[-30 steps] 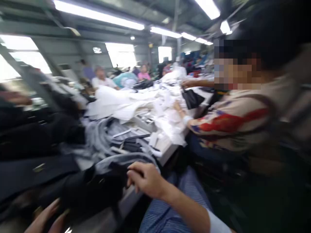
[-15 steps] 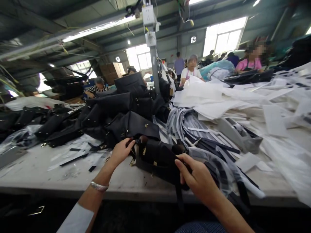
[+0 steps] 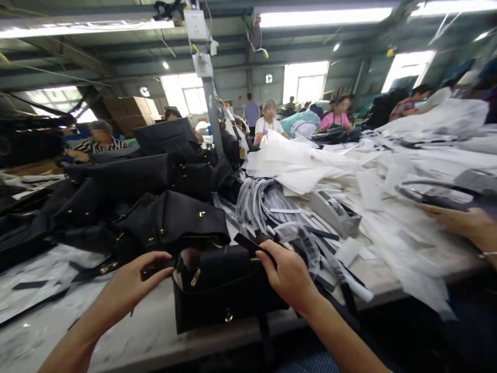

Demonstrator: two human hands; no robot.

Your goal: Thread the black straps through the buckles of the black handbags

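A black handbag point(image 3: 217, 300) with gold-coloured fittings lies at the table's front edge, its opening facing up and a gold zip pull showing inside. At the bag's upper left corner, the thumb and fingers of my left hand point(image 3: 130, 282) close round a dark piece of its edge. Over the bag's right end, my right hand point(image 3: 291, 277) pinches a short black strap point(image 3: 247, 242) that sticks out to the left of the fingers. The bag's right end is partly hidden behind this hand.
More black bags point(image 3: 186, 217) are heaped behind and to the left. Plastic-wrapped straps point(image 3: 256, 202), a grey box point(image 3: 336, 212) and white sheets point(image 3: 295, 160) cover the right. Another person's hand point(image 3: 466, 223) holds a dark strapped item at far right. A post point(image 3: 213, 114) rises behind.
The view has turned right. The handbag has come closer, with its front now facing me more. My right hand now holds up a short strap; another person's hand has appeared at right.
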